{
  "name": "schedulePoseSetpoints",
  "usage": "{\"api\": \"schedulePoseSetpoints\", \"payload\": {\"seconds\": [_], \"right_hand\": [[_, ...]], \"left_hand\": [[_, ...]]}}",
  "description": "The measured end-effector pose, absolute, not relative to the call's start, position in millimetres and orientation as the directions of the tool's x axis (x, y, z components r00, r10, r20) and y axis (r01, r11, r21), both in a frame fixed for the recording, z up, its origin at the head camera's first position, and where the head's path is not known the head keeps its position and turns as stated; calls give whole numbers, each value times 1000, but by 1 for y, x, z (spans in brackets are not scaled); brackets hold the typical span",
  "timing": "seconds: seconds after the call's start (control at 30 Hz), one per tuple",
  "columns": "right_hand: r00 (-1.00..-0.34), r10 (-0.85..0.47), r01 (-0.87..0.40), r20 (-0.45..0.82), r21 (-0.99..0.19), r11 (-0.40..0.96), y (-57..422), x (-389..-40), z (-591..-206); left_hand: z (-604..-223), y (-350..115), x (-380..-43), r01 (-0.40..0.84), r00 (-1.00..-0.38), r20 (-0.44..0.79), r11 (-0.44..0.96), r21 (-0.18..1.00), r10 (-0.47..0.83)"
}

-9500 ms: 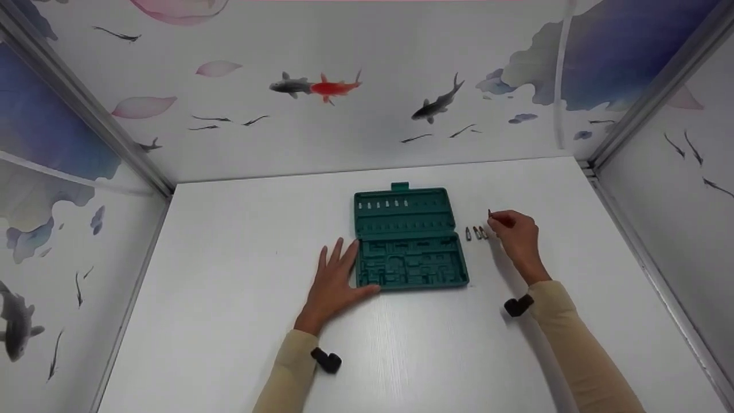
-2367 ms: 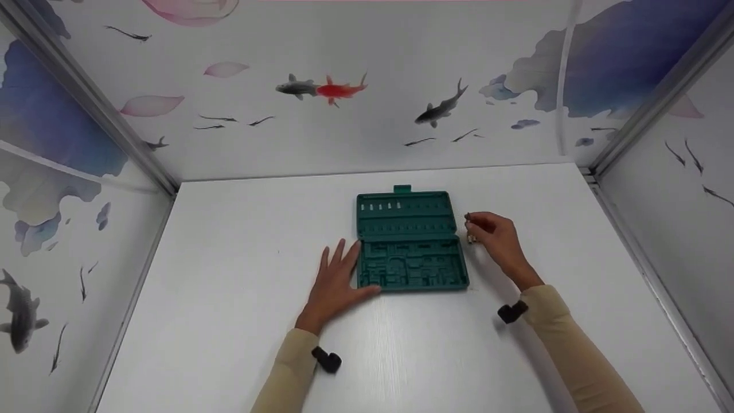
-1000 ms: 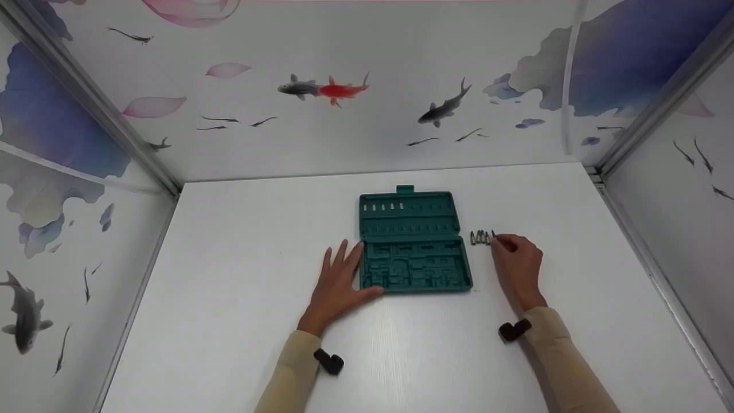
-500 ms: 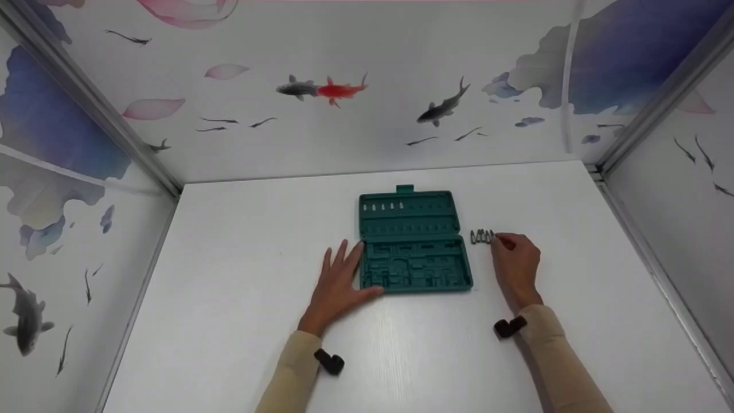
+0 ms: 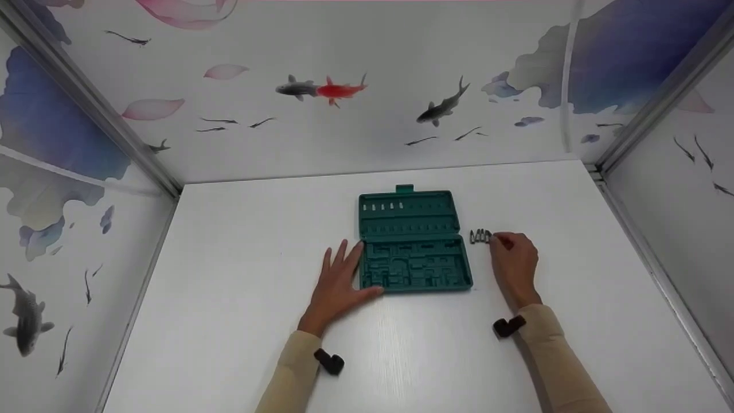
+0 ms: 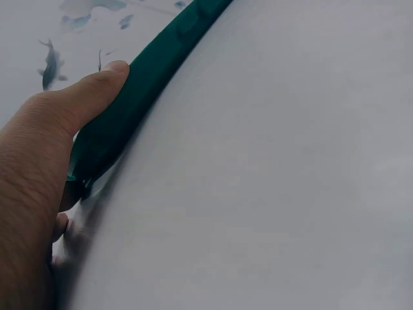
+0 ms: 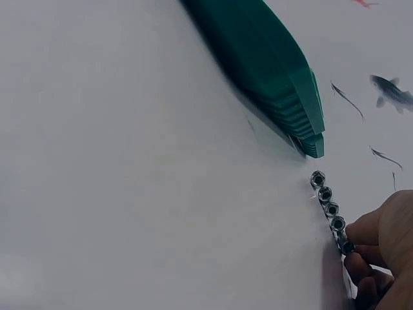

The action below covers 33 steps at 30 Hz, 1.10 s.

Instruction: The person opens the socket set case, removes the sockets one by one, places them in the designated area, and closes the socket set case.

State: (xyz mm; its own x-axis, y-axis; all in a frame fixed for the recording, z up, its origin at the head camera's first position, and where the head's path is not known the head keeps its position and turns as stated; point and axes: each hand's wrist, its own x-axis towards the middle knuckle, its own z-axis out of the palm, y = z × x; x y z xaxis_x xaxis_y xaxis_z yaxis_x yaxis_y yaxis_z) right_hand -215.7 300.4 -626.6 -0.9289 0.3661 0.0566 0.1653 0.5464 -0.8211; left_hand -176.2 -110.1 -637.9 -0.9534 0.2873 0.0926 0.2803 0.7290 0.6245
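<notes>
An open green plastic case [image 5: 410,264] lies on the white table, its lid [image 5: 407,217] folded back flat. My left hand [image 5: 334,289] rests on the case's left side and front corner, fingers spread, thumb on the front edge. Just right of the case is a short row of small metal bit sockets [image 5: 477,236], side by side. Thumb and fingers of my right hand [image 5: 516,261] pinch the rightmost bit socket [image 7: 347,247], which touches its neighbour in the row. Hollow ends of the row show in the right wrist view. The fingers partly hide the pinched one.
Several pale metal pieces [image 5: 383,207] sit in the lid's upper row of slots, at its left part. The case's lower half has moulded recesses. Printed walls [image 5: 367,137] enclose the white table [image 5: 241,258] at the back and both sides.
Over the longer span, one piece has left the lid and the row beside the case has grown. Lately my right hand has slid slightly left, bringing the pinched bit socket against the row.
</notes>
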Motion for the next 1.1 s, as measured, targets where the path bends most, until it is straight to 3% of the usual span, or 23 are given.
{"api": "schedulePoseSetpoints", "payload": {"seconds": [0.37, 0.73, 1.1], "right_hand": [[-971, 238, 144, -5, -809, 570, 313, -237, -588], [-996, 41, -40, 82, -790, 611, 279, -268, -569], [-978, -146, -206, 147, -767, 608, 241, -291, -569]], "left_hand": [[-643, -111, -178, 278, -954, 93, 720, 636, 286], [-642, -112, -178, 290, -951, 100, 724, 626, 294], [-641, -112, -179, 312, -944, 117, 729, 608, 307]]}}
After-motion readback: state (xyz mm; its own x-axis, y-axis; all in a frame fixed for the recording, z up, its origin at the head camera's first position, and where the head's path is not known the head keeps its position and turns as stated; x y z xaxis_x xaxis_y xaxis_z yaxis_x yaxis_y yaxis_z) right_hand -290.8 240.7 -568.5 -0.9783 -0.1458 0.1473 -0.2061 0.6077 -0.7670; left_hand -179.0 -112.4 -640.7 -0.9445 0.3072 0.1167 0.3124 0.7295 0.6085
